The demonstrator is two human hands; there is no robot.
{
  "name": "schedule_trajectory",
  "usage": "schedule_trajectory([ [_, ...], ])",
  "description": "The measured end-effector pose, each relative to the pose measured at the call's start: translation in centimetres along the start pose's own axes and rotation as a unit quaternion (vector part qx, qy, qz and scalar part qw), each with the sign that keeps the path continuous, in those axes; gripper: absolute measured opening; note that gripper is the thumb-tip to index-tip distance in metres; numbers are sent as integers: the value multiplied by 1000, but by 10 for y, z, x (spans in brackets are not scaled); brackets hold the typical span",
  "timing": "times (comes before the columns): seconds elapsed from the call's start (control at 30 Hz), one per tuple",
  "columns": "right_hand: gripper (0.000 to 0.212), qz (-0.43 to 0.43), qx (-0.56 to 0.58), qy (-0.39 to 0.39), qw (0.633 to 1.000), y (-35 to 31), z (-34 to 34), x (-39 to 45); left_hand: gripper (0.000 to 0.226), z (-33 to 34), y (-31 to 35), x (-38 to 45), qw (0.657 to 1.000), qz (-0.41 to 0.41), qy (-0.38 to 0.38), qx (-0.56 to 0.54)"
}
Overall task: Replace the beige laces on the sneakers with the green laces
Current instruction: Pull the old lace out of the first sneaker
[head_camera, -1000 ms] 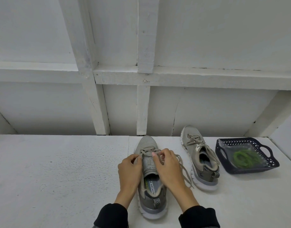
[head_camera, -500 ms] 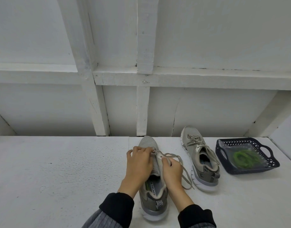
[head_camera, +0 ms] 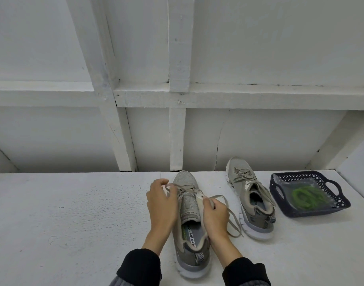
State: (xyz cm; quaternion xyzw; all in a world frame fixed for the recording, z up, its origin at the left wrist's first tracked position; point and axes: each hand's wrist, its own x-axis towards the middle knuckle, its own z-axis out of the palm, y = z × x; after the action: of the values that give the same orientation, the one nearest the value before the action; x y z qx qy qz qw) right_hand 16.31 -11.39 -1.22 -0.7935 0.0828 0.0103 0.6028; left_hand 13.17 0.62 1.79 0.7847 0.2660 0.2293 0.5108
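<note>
The near sneaker (head_camera: 190,221) is taken as the landmark; it is stood on the white table (head_camera: 74,223) with its toe pointed away from the person and its heel toward the sleeves. At its left side, by the upper eyelets, the left hand (head_camera: 161,203) is seen with fingers curled and a strand of the beige lace (head_camera: 224,205) pinched between thumb and fingertips, apparently so that the strand can be drawn out of the eyelets. On the right flank of the same shoe, the right hand (head_camera: 215,214) is closed over the eyelet flap, thumb on top; the shoe seems to be steadied this way so it is not dragged along when the lace is pulled. The loosened lace is looped out past the right hand and trailed onto the table to the right of the landmark shoe.

The second sneaker (head_camera: 250,200) is set to the right of the first and slightly farther back, with its beige lacing untouched (it is judged to be next in line). Farther right again, the dark basket (head_camera: 339,203) is placed, and the green laces (head_camera: 305,196) are coiled inside it, well apart from both hands. Unlacing of the first shoe is judged to be only partly done, since crossed strands are visible near the toe.
</note>
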Motion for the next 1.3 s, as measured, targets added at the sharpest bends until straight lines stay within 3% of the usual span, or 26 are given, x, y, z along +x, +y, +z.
schedule_trajectory([
  [0.07, 45, -11, 4, 6, 1000, -1, 0, -1, 25, 4, 2, 4, 986, 108, -37, 122],
  [0.13, 46, -23, 17, 12, 1000, -2, 0, -3, 27, 9, 6, 9, 952, 156, -115, 236],
  [0.2, 47, -30, 27, 14, 999, -2, -1, -5, 27, 14, 8, 11, 919, 145, -172, 325],
  [0.3, 45, -33, 48, 7, 998, 1, -2, -7, 29, 17, 6, 10, 903, 132, -186, 364],
  [0.4, 44, -32, 55, 5, 998, 1, -3, -9, 24, 19, -2, 12, 933, 111, -188, 286],
  [0.5, 50, -21, 56, 16, 998, -2, -4, -10, 20, 15, -3, 11, 985, 53, -159, 46],
  [0.57, 51, -18, 59, 21, 998, -3, -4, -11, 21, 8, 3, 9, 988, -11, -109, -109],
  [0.63, 49, -13, 68, 21, 997, -1, -4, -11, 22, 0, 7, 10, 981, -38, -56, -183],
  [0.73, 26, -13, 78, 17, 997, -2, -4, -11, 21, -8, 7, 15, 978, -39, -35, -203],
  [0.8, 11, -14, 92, 23, 995, -3, -4, -11, 21, -10, 5, 18, 986, -31, -62, -153],
  [0.97, 9, -15, 82, 21, 996, -4, -4, -11, 17, -5, 3, 18, 981, 28, -184, 55],
  [1.1, 10, -16, 75, 21, 997, -3, -4, -10, 13, 5, 0, 16, 965, 53, -206, 152],
  [1.2, 9, -15, 84, 18, 996, -3, -4, -10, 16, 8, 1, 16, 979, 61, -183, 69],
  [1.3, 9, -14, 96, 13, 995, -2, -5, -9, 19, 3, 4, 14, 982, -32, -118, -146],
])
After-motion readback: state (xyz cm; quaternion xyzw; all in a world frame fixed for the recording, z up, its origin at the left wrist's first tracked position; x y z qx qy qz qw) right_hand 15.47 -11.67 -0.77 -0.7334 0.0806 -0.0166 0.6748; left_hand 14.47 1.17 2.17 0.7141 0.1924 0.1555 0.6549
